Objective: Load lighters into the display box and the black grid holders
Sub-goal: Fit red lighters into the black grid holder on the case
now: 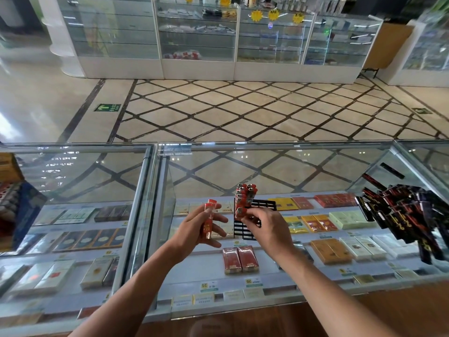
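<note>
left hand (198, 231) fingers wrap spare lighters (209, 216) as feed stock; right hand (268, 228) fingers pinch a lighter (240, 212), seating it in black grid holder (263, 205)

Left hand (206, 229): mine, gripping a bundle of red lighters (209, 216), held upright just left of the holder

Right hand (267, 229): mine, fingertips pinching a single red lighter (239, 213) at the holder's near-left cells

Black grid holder (263, 205): resting on the glass counter (291, 171); loaded red lighters (245, 194) stand in rows along its left side

Black lighters (408, 215): a loose heap on the glass, far right, well apart from my hands

Cigarette packs (239, 260): laid in rows beneath the glass, with price tags (252, 281) at the near edge
</note>
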`<state>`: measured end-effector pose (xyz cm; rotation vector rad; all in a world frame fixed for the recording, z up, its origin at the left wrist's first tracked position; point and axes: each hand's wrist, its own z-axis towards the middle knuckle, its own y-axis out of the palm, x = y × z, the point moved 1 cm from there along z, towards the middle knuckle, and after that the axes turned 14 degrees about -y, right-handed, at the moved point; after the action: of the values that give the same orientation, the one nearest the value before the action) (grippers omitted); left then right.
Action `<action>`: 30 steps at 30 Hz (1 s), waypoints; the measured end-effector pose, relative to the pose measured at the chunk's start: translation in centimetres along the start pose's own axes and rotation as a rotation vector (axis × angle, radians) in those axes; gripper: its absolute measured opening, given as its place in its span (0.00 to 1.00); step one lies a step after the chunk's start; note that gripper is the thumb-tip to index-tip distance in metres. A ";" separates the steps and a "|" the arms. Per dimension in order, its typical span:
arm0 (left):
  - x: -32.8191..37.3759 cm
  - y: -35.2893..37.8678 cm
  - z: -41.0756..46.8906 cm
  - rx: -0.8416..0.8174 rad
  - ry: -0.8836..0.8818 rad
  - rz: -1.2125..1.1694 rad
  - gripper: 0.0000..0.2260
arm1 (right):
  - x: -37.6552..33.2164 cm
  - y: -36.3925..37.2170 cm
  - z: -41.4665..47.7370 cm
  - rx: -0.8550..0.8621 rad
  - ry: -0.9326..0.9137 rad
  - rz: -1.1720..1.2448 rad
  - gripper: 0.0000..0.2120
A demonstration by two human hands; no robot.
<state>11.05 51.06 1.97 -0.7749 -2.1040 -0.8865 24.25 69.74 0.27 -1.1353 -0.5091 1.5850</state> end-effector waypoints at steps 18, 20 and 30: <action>0.0 0.6 -0.2 0.066 0.093 0.303 0.15 | -0.3 0.4 0.1 0.015 0.105 -0.067 0.09; -0.1 0.6 -0.1 0.078 0.105 0.327 0.17 | -0.3 0.4 0.1 0.007 0.096 -0.065 0.10; -0.5 0.0 0.2 0.079 0.095 0.288 0.06 | -0.4 0.0 -0.3 0.013 0.124 -0.034 0.10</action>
<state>11.27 51.11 1.43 -0.9462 -1.8734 -0.6667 24.56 69.32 0.29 -1.2006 -0.4328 1.4761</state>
